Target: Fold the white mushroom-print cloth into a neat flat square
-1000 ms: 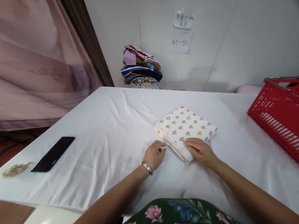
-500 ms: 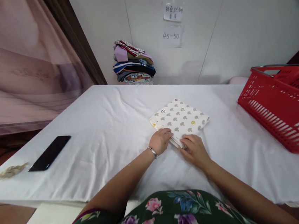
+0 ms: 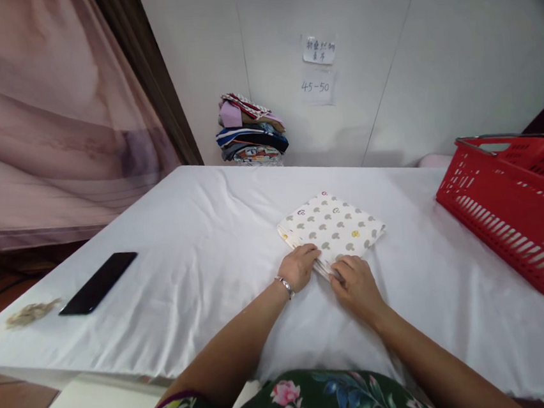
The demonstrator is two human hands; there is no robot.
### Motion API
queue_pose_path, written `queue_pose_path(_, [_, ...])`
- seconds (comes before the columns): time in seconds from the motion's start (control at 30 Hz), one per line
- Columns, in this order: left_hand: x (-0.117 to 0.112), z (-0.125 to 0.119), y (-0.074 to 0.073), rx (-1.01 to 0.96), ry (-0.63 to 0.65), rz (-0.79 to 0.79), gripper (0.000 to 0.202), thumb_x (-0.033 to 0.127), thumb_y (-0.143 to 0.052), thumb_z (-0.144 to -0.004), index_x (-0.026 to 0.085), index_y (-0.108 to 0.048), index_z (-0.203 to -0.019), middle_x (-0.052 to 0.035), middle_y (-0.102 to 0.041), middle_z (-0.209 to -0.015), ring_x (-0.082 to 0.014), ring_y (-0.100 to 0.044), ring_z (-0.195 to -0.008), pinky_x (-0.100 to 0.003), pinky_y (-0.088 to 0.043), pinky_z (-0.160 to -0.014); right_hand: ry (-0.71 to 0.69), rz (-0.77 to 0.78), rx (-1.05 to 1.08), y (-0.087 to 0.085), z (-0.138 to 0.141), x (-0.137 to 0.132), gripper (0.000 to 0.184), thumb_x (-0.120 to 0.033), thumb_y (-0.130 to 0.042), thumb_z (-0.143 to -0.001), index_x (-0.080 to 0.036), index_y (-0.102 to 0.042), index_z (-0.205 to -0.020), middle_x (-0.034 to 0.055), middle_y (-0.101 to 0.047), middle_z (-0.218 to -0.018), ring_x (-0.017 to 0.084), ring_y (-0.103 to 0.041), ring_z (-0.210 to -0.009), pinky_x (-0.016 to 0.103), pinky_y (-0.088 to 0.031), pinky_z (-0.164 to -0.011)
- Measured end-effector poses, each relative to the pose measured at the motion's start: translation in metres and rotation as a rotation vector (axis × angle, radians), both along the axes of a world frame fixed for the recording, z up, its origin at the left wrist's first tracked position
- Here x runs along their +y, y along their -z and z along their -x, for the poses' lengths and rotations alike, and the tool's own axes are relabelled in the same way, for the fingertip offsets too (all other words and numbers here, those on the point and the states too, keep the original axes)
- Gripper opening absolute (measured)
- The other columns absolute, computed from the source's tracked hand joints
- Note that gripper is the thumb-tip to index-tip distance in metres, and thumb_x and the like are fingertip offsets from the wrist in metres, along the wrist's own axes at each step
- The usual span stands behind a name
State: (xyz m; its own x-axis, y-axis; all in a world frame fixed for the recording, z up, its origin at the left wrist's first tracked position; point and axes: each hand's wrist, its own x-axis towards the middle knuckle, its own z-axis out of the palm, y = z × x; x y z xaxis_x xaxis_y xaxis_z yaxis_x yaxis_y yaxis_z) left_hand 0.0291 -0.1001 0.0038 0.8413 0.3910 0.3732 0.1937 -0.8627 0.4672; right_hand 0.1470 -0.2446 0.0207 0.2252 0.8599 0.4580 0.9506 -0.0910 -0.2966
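Observation:
A folded white cloth printed with grey, yellow and purple mushroom-like shapes lies flat on the white-covered table, one corner turned toward me. My left hand, with a silver bracelet at the wrist, grips the near left edge, its fingers on top. At the near corner my right hand has its fingers curled over the layers, thumb low at the edge. Both thumbs are partly hidden. Several folded layers show along the edge between the hands.
A red plastic basket stands at the table's right side. On the left lie a black phone and a small beige tuft. Beyond the far edge is a stack of folded fabrics against the wall. A pink curtain hangs at left.
The whole scene sits slightly lower in view, as the camera has tilted. Both hands keep nearly the same hold on the cloth, which stays in place.

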Motion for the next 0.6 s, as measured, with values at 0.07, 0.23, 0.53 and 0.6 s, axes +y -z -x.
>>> queue_pose_path(0.07, [0.0001,0.0013,0.0015,-0.012,0.015,-0.01,0.034,0.017,-0.037,-0.087,0.022,-0.055,-0.115,-0.0069,-0.054,-0.118,-0.0183,-0.051,-0.108,-0.033,-0.044,-0.092,-0.014,-0.02,-0.005,0.001,0.0001,0.0006,0.01,-0.02,-0.049,-0.08,-0.019,-0.058,-0.081,0.004,-0.055,-0.081,0.019,-0.048,-0.079,0.032,-0.033,-0.073])
queue_pose_path(0.23, [0.0013,0.0031,0.0029,0.037,0.045,-0.016,0.035,0.016,-0.039,-0.086,0.025,-0.055,-0.116,-0.0055,-0.054,-0.119,-0.0173,-0.053,-0.104,-0.032,-0.045,-0.09,-0.051,-0.091,-0.012,0.0028,0.0005,0.0022,0.015,-0.018,-0.044,-0.083,-0.019,-0.058,-0.077,0.0042,-0.055,-0.077,0.018,-0.048,-0.076,0.032,-0.033,-0.071])
queue_pose_path(0.53, [0.0021,0.0001,0.0006,0.081,0.035,-0.062,0.033,0.013,-0.039,-0.084,0.022,-0.058,-0.11,-0.0059,-0.056,-0.114,-0.0179,-0.056,-0.098,-0.031,-0.046,-0.086,-0.042,-0.062,-0.044,0.006,0.003,0.0004,0.014,-0.021,-0.045,-0.084,-0.019,-0.059,-0.082,0.0052,-0.055,-0.082,0.019,-0.048,-0.078,0.033,-0.034,-0.073])
queue_pose_path(0.6, [0.0019,0.0016,0.0009,0.057,0.039,-0.029,0.032,0.014,-0.039,-0.085,0.023,-0.059,-0.109,-0.0052,-0.056,-0.114,-0.0169,-0.056,-0.097,-0.031,-0.046,-0.086,-0.041,-0.063,-0.069,0.0074,0.0042,0.0001,0.014,-0.024,-0.048,-0.082,-0.02,-0.059,-0.09,0.0063,-0.056,-0.089,0.021,-0.049,-0.083,0.034,-0.035,-0.073])
